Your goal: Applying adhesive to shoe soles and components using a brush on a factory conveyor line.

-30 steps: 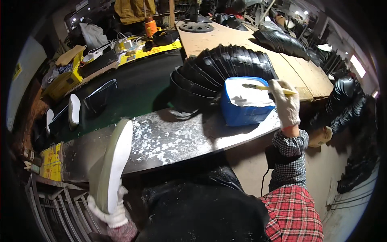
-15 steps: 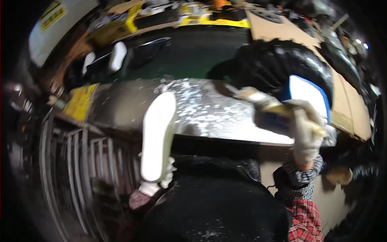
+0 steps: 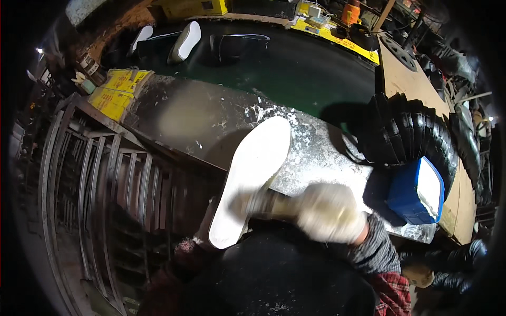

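White sole (image 3: 253,171) at centre of frame, gripped from behind by mostly hidden left hand (image 3: 204,225), probably to keep upper face clear; brush (image 3: 274,204) clasped in right hand (image 3: 331,213), contact unclear from blur; blue tub (image 3: 405,203) at lower right, probably for short reach; yellow wrap (image 3: 118,96) at upper left, printed, not clearly legible

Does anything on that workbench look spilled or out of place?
Yes: white splatters blotch the dark workbench beyond the white shoe sole. They look odd because the mess sits outside the blue tub, whose white contents look similar. I can't tell whether they're the same stuff.
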Demonstrator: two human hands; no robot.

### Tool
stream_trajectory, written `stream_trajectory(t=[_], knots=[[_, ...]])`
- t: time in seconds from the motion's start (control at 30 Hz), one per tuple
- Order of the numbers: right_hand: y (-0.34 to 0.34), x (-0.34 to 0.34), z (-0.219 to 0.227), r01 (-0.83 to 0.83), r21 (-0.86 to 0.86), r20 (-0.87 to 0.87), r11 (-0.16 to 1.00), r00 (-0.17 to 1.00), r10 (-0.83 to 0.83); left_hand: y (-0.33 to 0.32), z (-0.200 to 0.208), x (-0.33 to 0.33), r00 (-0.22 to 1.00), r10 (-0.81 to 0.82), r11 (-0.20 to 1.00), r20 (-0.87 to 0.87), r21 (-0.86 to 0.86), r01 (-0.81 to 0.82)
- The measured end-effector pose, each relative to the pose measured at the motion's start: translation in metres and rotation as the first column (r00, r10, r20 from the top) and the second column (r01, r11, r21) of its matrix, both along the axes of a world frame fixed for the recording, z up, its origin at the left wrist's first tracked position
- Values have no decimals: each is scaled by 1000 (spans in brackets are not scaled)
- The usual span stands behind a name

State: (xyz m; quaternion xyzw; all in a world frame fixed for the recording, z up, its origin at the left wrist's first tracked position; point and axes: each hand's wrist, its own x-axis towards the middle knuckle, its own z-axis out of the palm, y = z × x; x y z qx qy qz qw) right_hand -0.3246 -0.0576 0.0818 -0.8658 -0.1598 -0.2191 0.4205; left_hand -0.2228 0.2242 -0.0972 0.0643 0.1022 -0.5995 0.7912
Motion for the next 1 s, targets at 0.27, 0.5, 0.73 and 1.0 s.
stream_trajectory(t=[0.27,0.5,0.73,1.0], knots=[[10,42,42,-9,33,-215,999,976,16,-17,48,-4,985,-6,973,-171,-227,-34],[38,1,33,85,493,-437,866,885,162,-18,28,17,979,-111,891,170,-419,174],[4,-44,3,136,748,-455,650,818,352,-17,68,5,980,-1,995,200,-93,20],[-19,-3,-8,241,427,-468,871,884,-16,-3,58,23,975,-153,984,164,119,134]])
